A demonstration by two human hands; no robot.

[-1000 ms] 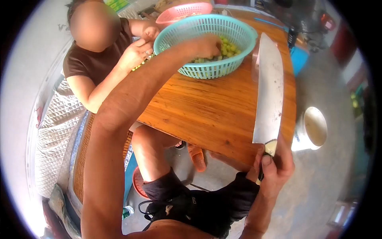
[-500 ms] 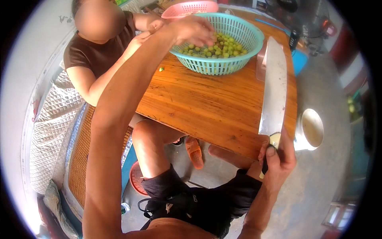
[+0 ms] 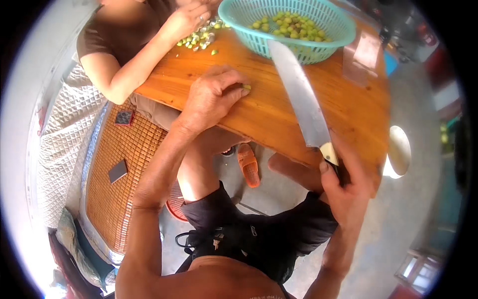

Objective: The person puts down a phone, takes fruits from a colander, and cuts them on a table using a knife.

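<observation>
My right hand grips the dark and cream handle of a large knife. Its broad blade slants up and left over the table, and its tip overlaps the basket's near side in view. On the wooden table rests my left hand, thumb and forefinger pinched on a small green fruit. A turquoise slotted basket at the back holds many round green fruits. Cut green and whitish pieces lie on the table left of the basket.
A co-worker's hand is by the cut pieces at upper left. A clear plastic item lies right of the basket. On the floor are a white bucket and an orange slipper. A woven-mat seat runs along the left.
My left hand has come back from the basket to the table's near part, now with a fruit. The knife has swung from near upright to a leftward slant.
</observation>
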